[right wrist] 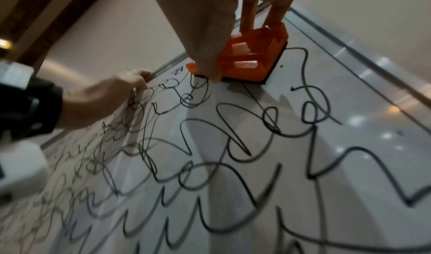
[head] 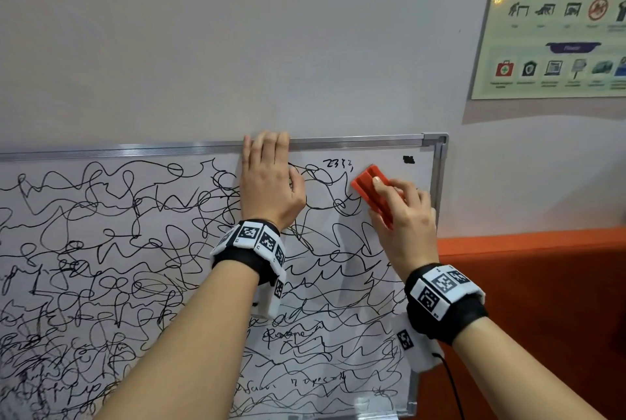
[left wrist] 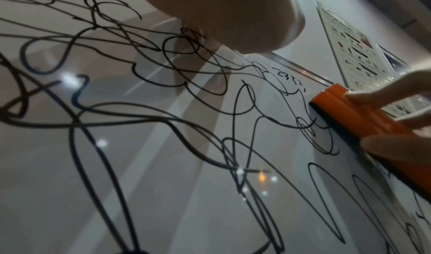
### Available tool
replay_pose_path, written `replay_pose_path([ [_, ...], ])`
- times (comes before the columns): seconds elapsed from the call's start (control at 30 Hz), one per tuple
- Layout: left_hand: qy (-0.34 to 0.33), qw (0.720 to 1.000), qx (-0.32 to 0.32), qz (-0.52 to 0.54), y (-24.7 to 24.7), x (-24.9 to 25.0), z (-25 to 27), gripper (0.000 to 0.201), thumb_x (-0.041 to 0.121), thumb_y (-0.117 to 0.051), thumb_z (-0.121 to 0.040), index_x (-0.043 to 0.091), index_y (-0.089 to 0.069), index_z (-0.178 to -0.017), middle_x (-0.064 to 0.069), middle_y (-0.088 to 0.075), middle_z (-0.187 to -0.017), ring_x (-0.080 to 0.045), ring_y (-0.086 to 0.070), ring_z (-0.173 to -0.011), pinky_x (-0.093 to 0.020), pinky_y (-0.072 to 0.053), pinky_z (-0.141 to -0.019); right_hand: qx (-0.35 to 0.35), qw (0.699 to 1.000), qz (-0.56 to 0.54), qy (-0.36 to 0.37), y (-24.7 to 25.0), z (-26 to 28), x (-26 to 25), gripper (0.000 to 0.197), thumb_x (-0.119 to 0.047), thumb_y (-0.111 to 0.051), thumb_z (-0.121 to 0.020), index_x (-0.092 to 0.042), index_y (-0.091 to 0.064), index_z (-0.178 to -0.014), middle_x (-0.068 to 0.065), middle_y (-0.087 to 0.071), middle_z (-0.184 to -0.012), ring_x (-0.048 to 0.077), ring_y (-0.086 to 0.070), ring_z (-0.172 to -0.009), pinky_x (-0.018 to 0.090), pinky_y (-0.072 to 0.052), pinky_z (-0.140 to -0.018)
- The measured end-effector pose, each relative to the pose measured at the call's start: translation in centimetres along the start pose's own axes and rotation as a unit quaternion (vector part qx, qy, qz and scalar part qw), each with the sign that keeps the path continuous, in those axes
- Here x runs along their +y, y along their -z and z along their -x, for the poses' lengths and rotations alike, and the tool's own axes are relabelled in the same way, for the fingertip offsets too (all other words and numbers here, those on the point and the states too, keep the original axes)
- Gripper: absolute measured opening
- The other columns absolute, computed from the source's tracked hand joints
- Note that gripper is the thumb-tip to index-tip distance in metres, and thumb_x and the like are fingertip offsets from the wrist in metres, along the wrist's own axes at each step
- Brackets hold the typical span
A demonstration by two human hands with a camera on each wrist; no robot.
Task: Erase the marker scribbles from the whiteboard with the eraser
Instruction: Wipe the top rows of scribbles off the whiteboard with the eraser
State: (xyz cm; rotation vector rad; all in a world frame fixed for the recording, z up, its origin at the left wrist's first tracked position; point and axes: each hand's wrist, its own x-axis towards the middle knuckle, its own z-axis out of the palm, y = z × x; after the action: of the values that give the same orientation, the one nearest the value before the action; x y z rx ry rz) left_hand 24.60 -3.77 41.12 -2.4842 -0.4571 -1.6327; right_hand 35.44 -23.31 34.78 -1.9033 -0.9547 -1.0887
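Observation:
A whiteboard with a silver frame leans on the wall, covered in black marker scribbles. My right hand grips an orange eraser and presses its dark pad flat on the board near the top right corner. In the right wrist view the eraser lies under my thumb and fingers. In the left wrist view the eraser is at the right. My left hand lies flat on the board, fingers hooked over the top frame edge. The strip to the right of the eraser is bare of scribbles.
A safety poster hangs on the grey wall at upper right. An orange partition stands right of the board. A small black mark and tiny digits sit near the board's top right corner.

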Motion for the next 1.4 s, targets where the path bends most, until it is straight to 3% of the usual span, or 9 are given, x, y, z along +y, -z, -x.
replay_pose_path([
  [0.1,0.008,1.0,-0.002,-0.004,0.0,0.2,0.0,0.058,0.024,-0.044,-0.082,0.003,-0.05,-0.136,-0.015,-0.053,-0.134,-0.032,-0.04,-0.132,-0.044,-0.009,-0.124,0.007,0.999,-0.02,-0.025,0.0,-1.5,-1.0,0.05,-0.014,-0.076,-0.082,-0.02,-0.059,-0.128,0.005,-0.056,-0.124,0.036,-0.052,-0.099,0.046,-0.047,-0.078],
  [0.27,0.012,1.0,-0.009,0.001,0.2,0.4,0.0,0.057,0.022,-0.045,-0.082,0.003,-0.05,-0.136,-0.016,-0.053,-0.134,-0.033,-0.041,-0.132,-0.047,-0.013,-0.123,-0.002,1.0,0.007,0.011,-0.1,-1.1,-1.0,0.05,-0.013,-0.079,-0.078,-0.018,-0.062,-0.125,0.007,-0.059,-0.121,0.037,-0.054,-0.091,0.049,-0.051,-0.072],
  [0.67,0.003,1.0,-0.022,-0.003,0.4,0.2,0.0,0.057,0.024,-0.042,-0.084,0.004,-0.05,-0.136,-0.014,-0.055,-0.132,-0.032,-0.042,-0.131,-0.048,-0.015,-0.122,0.012,0.997,-0.051,-0.048,-0.3,-2.0,-2.6,0.047,-0.014,-0.075,-0.083,-0.019,-0.06,-0.127,0.006,-0.056,-0.123,0.034,-0.051,-0.094,0.049,-0.051,-0.077],
  [0.83,-0.038,0.998,-0.044,-0.033,1.4,-1.7,-0.2,0.055,0.028,-0.04,-0.086,0.006,-0.05,-0.136,-0.012,-0.054,-0.127,-0.032,-0.044,-0.126,-0.048,-0.017,-0.122,0.005,0.999,-0.037,-0.027,0.3,-2.2,-1.5,0.047,-0.016,-0.075,-0.083,-0.02,-0.06,-0.128,0.004,-0.056,-0.124,0.034,-0.051,-0.095,0.049,-0.052,-0.076],
  [0.93,-0.028,0.997,-0.053,-0.057,2.1,-3.4,-0.1,0.053,0.028,-0.04,-0.087,0.008,-0.049,-0.135,-0.013,-0.053,-0.127,-0.034,-0.045,-0.125,-0.048,-0.016,-0.123,0.02,0.998,-0.042,-0.042,0.0,-2.3,-1.7,0.048,-0.014,-0.076,-0.082,-0.02,-0.061,-0.127,0.004,-0.057,-0.123,0.035,-0.052,-0.094,0.049,-0.052,-0.077],
  [1.07,-0.01,0.996,-0.054,-0.067,2.9,-5.0,0.0,0.046,0.029,-0.037,-0.09,0.007,-0.049,-0.129,-0.015,-0.052,-0.121,-0.035,-0.045,-0.12,-0.049,-0.018,-0.122,-0.009,1.0,-0.018,0.023,-0.3,-2.2,-2.3,0.047,-0.018,-0.078,-0.081,-0.021,-0.064,-0.125,0.002,-0.062,-0.12,0.032,-0.052,-0.085,0.045,-0.052,-0.07],
  [1.4,0.006,0.998,-0.044,-0.037,3.2,-4.9,0.2,0.047,0.031,-0.04,-0.09,0.006,-0.052,-0.128,-0.016,-0.052,-0.123,-0.037,-0.044,-0.123,-0.05,-0.02,-0.121,-0.03,0.999,-0.039,0.016,0.1,-3.4,-3.3,0.05,-0.013,-0.078,-0.078,-0.023,-0.064,-0.126,0.002,-0.061,-0.123,0.033,-0.054,-0.092,0.049,-0.051,-0.075],
])
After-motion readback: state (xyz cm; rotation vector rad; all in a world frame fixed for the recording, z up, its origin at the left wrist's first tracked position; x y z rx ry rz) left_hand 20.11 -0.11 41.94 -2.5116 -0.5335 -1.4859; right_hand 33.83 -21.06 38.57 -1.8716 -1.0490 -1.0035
